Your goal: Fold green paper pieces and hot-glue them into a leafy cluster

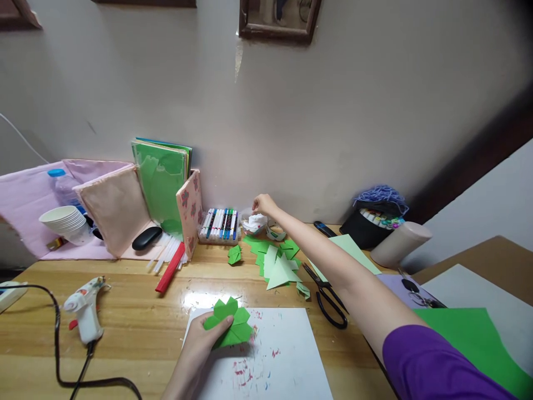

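Note:
My left hand [208, 331] grips a green folded paper flower [233, 325] between thumb and fingers, above a white sheet [287, 355] with red and blue marks. My right hand [263, 204] is stretched far forward, just above a small round container of white material [254, 223] near the wall. Its fingers are bent together, and anything between them is too small to make out. A pile of green paper pieces [277, 264] lies below my right forearm, with a small green folded piece [234, 255] to its left.
Black scissors [328, 294] lie under my right forearm. A white glue gun [85, 311] and its black cable are at left. Markers [219, 225], a red strip [170, 268] and a pink organizer [112, 211] stand or lie farther back. Green paper [466, 339] is at right.

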`<state>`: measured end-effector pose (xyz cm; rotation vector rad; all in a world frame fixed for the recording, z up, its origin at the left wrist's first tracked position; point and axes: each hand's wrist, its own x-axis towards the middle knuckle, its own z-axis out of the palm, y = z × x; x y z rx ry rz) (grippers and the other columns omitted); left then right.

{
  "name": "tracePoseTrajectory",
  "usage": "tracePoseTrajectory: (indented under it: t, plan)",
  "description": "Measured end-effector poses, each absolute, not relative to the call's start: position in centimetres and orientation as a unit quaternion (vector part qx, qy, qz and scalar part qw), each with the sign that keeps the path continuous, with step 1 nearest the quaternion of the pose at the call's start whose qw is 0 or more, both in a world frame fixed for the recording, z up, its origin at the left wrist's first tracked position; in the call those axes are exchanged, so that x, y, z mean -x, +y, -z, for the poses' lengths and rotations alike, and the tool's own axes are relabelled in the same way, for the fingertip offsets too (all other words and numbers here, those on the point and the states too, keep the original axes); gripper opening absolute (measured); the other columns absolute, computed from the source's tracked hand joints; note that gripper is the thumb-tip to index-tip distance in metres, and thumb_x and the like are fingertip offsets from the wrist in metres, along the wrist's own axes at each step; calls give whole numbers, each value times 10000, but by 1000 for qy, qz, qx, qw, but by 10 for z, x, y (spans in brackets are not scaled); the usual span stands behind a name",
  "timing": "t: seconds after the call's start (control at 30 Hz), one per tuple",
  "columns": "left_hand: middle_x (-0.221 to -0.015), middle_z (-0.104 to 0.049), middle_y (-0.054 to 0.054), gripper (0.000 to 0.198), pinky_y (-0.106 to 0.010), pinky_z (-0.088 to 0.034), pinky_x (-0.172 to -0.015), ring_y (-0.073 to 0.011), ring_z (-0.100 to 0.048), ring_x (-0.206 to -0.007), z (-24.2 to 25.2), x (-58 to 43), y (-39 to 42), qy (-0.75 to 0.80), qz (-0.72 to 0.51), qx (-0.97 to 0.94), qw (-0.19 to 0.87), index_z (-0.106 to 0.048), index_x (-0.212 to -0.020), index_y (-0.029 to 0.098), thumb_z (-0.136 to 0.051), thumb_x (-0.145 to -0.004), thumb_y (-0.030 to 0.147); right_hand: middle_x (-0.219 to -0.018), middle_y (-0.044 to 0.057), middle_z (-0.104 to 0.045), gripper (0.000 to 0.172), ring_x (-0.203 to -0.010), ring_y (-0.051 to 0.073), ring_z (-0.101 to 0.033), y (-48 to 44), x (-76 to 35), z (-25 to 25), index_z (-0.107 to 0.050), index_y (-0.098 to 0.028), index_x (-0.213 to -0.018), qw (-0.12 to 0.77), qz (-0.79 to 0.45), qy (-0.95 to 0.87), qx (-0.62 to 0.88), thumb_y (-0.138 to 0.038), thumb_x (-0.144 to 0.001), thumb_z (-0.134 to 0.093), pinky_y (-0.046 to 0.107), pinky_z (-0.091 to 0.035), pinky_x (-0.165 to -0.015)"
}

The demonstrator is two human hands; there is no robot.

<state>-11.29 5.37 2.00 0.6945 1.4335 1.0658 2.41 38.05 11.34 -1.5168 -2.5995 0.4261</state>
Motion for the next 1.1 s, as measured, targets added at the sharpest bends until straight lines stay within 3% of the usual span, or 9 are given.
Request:
tracePoseTrajectory:
  t: [0.3,0.47,0.67,0.73,0.8,0.87,0.9,0.97,1.1]
  plan:
    - [-832,-713,-133,471,-313,-519,-714,-257,-665,-761,-33,112,53,624,-454,-283,569,-706,-800,87,-773,-508,450,-795,1,-716,145,-877,151,-628,370,-32,-109,-669,-240,-914,116,-99,-873,462,-250,-789,-595,259,-411,-816]
    - [-836,-712,-132,463,-321,-515,-723,-259,-663,-767,-33,114,53,626,-454,-283,567,-698,-805,84,-763,-529,450,-748,13,-716,134,-886,162,-618,364,-35,-109,-676,-227,-866,150,-83,-869,465,-200,-796,-565,396,-194,-1035]
    - [-870,-710,-130,453,-311,-504,-754,-254,-661,-809,-27,116,51,618,-460,-281,572,-694,-851,89,-743,-571,442,-816,48,-695,223,-977,205,-579,348,-41,-113,-623,-194,-1017,197,-117,-853,469,-215,-802,-565,507,-67,-1055]
    - [-838,-712,-127,442,-306,-504,-734,-248,-663,-778,-32,116,50,624,-470,-272,562,-695,-822,83,-754,-556,431,-967,79,-669,377,-1058,219,-534,335,-39,-115,-552,-184,-1139,211,-149,-849,461,-196,-767,-610,505,-111,-1053]
    - [-813,-712,-123,423,-299,-500,-715,-238,-660,-750,-37,116,50,630,-483,-266,547,-695,-792,79,-766,-544,414,-1100,102,-618,450,-1070,211,-526,313,-34,-115,-496,-180,-1198,215,-200,-846,445,-217,-766,-619,449,-262,-1016]
    - [-822,-712,-119,408,-292,-496,-714,-230,-656,-751,-41,116,50,626,-507,-260,533,-695,-784,81,-767,-546,404,-1050,107,-637,295,-910,158,-601,282,-29,-111,-537,-150,-1131,205,-268,-841,423,-284,-889,-433,333,-439,-860]
    - [-833,-711,-117,405,-291,-494,-722,-229,-654,-761,-42,116,50,620,-519,-256,529,-696,-789,82,-766,-549,400,-940,103,-669,336,-787,137,-624,264,-26,-108,-579,-126,-1047,189,-303,-838,412,-301,-929,-318,292,-481,-761]
    - [-863,-709,-116,417,-295,-488,-747,-231,-649,-795,-42,117,50,606,-538,-246,532,-697,-826,83,-760,-562,400,-800,78,-681,441,-642,109,-617,226,-24,-97,-629,-123,-888,152,-378,-833,374,-371,-935,-267,232,-493,-622]
    - [-906,-704,-112,470,-302,-476,-769,-231,-640,-847,-37,117,51,574,-550,-225,563,-682,-930,89,-671,-660,474,-730,33,-641,312,-585,115,-570,165,-26,-69,-621,-148,-818,121,-559,-744,346,-452,-765,-575,226,-458,-532]
